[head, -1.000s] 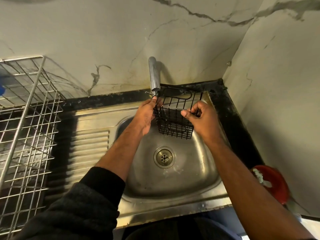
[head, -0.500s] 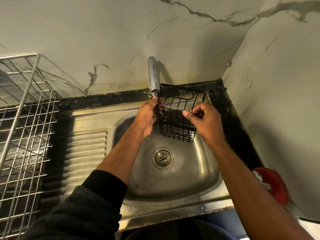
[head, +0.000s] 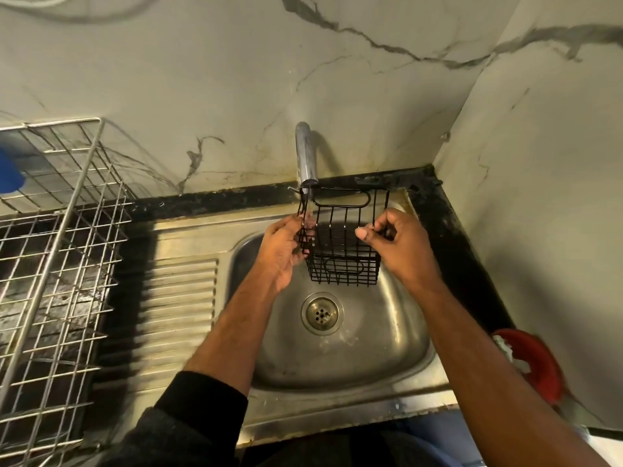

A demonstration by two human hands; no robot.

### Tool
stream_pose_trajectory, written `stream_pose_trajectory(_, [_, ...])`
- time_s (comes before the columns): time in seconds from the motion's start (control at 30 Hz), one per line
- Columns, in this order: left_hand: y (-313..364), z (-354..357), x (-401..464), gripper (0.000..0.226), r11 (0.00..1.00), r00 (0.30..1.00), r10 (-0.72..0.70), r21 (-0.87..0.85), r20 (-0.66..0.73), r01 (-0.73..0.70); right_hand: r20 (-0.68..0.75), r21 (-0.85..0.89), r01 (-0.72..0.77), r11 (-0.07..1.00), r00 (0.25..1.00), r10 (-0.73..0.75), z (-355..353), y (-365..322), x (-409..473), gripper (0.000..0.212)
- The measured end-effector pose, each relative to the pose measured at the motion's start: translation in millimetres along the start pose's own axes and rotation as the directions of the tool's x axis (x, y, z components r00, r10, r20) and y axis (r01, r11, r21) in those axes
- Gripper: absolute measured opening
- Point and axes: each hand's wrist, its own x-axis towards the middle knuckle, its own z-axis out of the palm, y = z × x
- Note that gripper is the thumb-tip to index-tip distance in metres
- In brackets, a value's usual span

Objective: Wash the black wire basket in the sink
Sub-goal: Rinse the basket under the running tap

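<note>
Pale marble-look walls (head: 236, 79) with dark veins meet in a corner above a black counter edge (head: 215, 200). A silver wire rack (head: 57, 247) stands at left (something blue beside it); dim, warm light.

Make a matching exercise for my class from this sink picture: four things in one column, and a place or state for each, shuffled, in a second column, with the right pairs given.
Things:
1. black wire basket
2. tap
3. silver wire rack
4. red object

Places or states:
A. at the right edge, beside the sink
B. on the counter left of the sink
C. held over the basin by the left hand and the right hand
D. comes out of the marble wall, spout just above the basket's left rim

Pairs: 1-C, 2-D, 3-B, 4-A
</note>
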Motion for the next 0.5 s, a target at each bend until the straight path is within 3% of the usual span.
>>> stream_pose_trajectory(0.13, [6, -4, -14, 0.072, 1.0, 1.0, 0.004, -0.012, 0.001, -0.004, 0.034, 0.03, -0.007, 1.0, 0.999, 0.006, 0, -8, -4, 0.025])
stream_pose_trajectory(0.27, [6, -6, -25, 0.048, 1.0, 0.999, 0.008, -0.007, -0.052, -0.009, 0.037, -0.016, -0.018, 1.0, 0.999, 0.018, -2, -16, -10, 0.022])
stream_pose_trajectory(0.5, [-4, -18, -44, 0.038, 0.997, 0.995, -0.075, 0.009, -0.069, 0.076, 0.073, 0.001, 0.017, 1.0, 0.997, -0.017, 13, -12, 4, 0.019])
